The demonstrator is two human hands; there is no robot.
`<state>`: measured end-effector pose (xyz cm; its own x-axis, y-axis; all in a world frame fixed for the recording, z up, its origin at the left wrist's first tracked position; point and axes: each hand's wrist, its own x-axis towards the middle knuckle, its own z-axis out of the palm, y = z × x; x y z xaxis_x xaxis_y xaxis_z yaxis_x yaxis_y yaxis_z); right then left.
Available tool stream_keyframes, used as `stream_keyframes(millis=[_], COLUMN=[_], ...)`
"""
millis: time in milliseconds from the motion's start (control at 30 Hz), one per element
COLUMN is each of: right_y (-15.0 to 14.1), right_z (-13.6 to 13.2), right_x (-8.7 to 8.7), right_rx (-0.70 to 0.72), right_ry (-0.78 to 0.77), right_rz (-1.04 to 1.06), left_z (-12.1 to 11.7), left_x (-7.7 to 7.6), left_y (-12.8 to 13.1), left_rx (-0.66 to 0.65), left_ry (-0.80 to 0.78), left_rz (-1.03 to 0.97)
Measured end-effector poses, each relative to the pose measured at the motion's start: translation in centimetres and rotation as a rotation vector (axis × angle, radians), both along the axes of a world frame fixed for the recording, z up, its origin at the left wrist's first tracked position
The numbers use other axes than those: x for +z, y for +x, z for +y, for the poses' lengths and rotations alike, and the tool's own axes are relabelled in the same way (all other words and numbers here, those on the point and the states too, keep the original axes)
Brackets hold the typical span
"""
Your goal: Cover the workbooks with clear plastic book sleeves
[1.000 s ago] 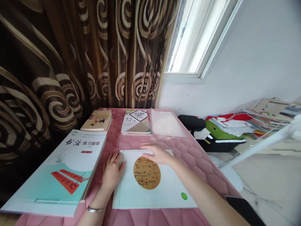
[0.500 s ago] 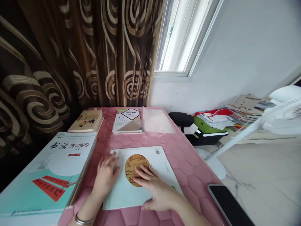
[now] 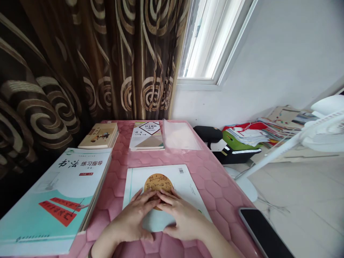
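The pale book [image 3: 185, 188] lies flat on the pink padded bench [image 3: 220, 186], directly under both palms, so neither hand has any gap to cross to reach it. The left hand [image 3: 135, 216] covers its near left part and the right hand [image 3: 185, 218] rests over the middle of its near side. Their fingers slant inward and almost meet over the brown printed circle [image 3: 158, 179], while both thumbs lie down by the near edge. Each grip is unclenched, fingers spread on the cover and wrapped around nothing. Seen from the person's head, the book looks wider from side to side than from front to back, its far edge running roughly crosswise, though the slanted view makes the true long axis hard to judge. The far right corner, with the barcode, is uncovered and lies forward and to the right of the fingertips; the right hand is the nearer one to it. The far left corner is likewise uncovered, ahead of the left hand. Well to the left is the large calligraphy book [image 3: 32, 215], on top of a stack; beyond the far edge sit a workbook [image 3: 146, 138] and, just to its right, a clear sleeve [image 3: 182, 138].
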<state>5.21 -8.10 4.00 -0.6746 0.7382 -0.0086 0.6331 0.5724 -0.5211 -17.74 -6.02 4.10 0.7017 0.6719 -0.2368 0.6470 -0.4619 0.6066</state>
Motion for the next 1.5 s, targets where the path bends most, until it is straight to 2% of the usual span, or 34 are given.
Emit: stream_keyframes(millis=[267, 567, 767, 867, 1000, 1167, 1300, 1400, 1500], right_y=[0.4, 0.6, 0.6, 0.5, 0.6, 1.1, 1.8, 2.4, 2.3], right_z=[0.1, 0.2, 0.2, 0.3, 0.6, 0.7, 0.9, 1.7, 2.9], right_x=[-0.1, 0.4, -0.2, -0.5, 0.1, 1.5, 1.5, 1.4, 2.0], right_rx=[0.01, -0.024, 0.025, -0.013, -0.211, -0.305, -0.394, -0.469, -0.52], right_ry=[0.028, -0.043, 0.033, 0.078, 0.069, 0.107, 0.159, 0.278, 0.494], right_rz=[-0.003, 0.048, 0.149, 0.206, 0.141, 0.077, 0.02, 0.005, 0.023], left_z=[-0.1, -0.1, -0.3, -0.3, 0.3, 1.1, 1.4, 1.7, 2.1], left_x=[-0.5, 0.2, 1.0, 1.6, 2.1, 1.2, 0.1, -0.3, -0.7], left_y=[-0.5, -0.7, -1.2, -1.9, -2.8, -2.7, -2.7, -3.0, -3.4], left_rx=[0.017, 0.017, 0.072, 0.148, 0.333, 0.604, 0.746, 0.826, 0.846], left_ry=[0.031, 0.042, 0.075, 0.117, 0.124, 0.145, 0.046, -0.02, -0.003], left_rz=[-0.099, -0.136, -0.127, -0.178, -0.259, -0.287, -0.356, -0.552, -0.75])
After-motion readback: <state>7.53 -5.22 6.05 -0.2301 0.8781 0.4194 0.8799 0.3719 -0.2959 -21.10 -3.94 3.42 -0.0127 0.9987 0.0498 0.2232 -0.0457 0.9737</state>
